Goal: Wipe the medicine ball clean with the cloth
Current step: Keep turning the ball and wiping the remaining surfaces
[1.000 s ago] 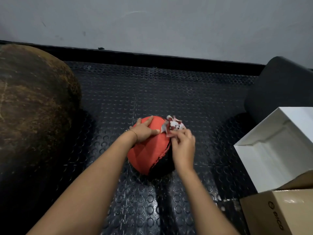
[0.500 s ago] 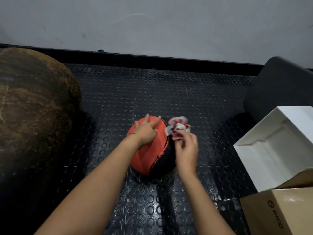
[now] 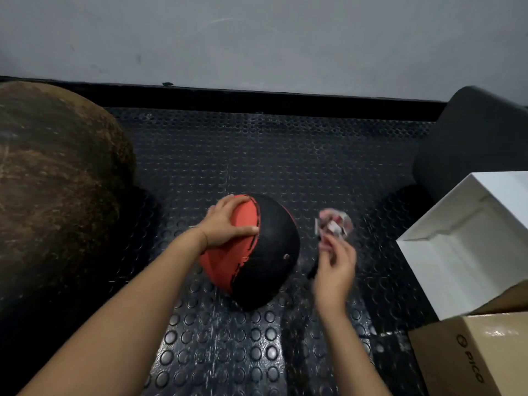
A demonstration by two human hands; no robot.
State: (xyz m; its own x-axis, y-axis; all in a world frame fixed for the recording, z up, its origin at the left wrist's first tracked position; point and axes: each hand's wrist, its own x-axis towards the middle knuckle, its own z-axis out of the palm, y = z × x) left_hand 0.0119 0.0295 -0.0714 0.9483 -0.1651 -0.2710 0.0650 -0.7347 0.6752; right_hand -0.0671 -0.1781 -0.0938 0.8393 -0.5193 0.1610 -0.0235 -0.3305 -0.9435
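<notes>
Right hand [image 3: 334, 267] pinches the cloth [image 3: 333, 225] just beside the medicine ball [image 3: 265, 267] — blurry, but gripped. Left hand [image 3: 225, 224] lies spread flat on the ball, which sits on the studded floor mat [image 3: 228, 338]. I'd brace it firmly and wipe the black half next. White box [image 3: 468, 247] right, big brown ball [image 3: 57, 181] left — neither blocks.

I note the medicine ball [image 3: 257, 252] mid floor mat [image 3: 228, 338], left hand [image 3: 225, 224] resting on its upper left. Right hand [image 3: 334, 267] holds the cloth [image 3: 333, 225] just right of the ball, not touching it. Big ball [image 3: 51, 181] far left. Open box [image 3: 468, 238] far right, cardboard box [image 3: 471, 355] in front of it. Wall [image 3: 257, 38] behind.
</notes>
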